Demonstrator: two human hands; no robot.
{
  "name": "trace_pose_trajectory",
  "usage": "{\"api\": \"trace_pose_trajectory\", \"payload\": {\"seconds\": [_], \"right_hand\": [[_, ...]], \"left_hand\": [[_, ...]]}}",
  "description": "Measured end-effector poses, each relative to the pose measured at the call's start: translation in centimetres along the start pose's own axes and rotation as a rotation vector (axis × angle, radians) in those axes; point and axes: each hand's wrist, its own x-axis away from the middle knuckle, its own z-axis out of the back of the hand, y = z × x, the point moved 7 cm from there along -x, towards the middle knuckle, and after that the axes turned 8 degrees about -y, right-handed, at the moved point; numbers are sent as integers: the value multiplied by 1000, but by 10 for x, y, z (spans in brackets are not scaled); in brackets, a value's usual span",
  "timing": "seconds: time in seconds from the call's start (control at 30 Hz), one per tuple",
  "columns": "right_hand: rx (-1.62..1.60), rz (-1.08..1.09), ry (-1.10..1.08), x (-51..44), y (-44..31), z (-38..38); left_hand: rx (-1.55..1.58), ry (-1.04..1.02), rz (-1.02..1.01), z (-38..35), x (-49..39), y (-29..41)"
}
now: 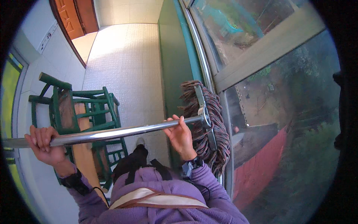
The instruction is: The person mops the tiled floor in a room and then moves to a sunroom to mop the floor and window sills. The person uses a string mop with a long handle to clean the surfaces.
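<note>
A shiny metal mop handle (112,135) runs across the view from the left edge to the mop head. My left hand (46,142) is closed around the handle near its far left part. Close to the mop head, my right hand (180,135) supports the handle from below, with the thumb and fingertips against it. The string mop head (216,123), of grey and reddish strands in a metal clamp, lies against the ledge and rail beside the window. Each wrist wears a dark band, and a small device sits on the right one.
Green wooden chairs (96,112) stand at the left by a light wooden board (85,156). A metal rail (198,47) follows the glass window (260,106) on the right, above a green wall panel (176,61). Beyond the tiled floor (125,70) is a brown door (71,18).
</note>
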Motion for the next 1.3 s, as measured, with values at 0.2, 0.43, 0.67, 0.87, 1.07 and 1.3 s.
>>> {"api": "trace_pose_trajectory", "payload": {"seconds": [0.2, 0.43, 0.67, 0.87, 1.07, 1.3], "right_hand": [[54, 50, 253, -52, -13, -4], [46, 85, 315, -95, -24, -17], [5, 131, 308, -163, -44, -30], [-63, 151, 315, -236, -73, -56], [-38, 151, 190, -296, -116, -68], [74, 137, 216, -281, -117, -41]], "left_hand": [[19, -55, 0, 7, -33, -19], [-8, -105, 23, 5, -77, -39], [-46, -170, -2, 5, -137, -65], [-133, -207, -61, -5, -215, -99], [-104, -170, -92, -3, -267, -143], [-66, -43, -132, 39, -233, -147]]}}
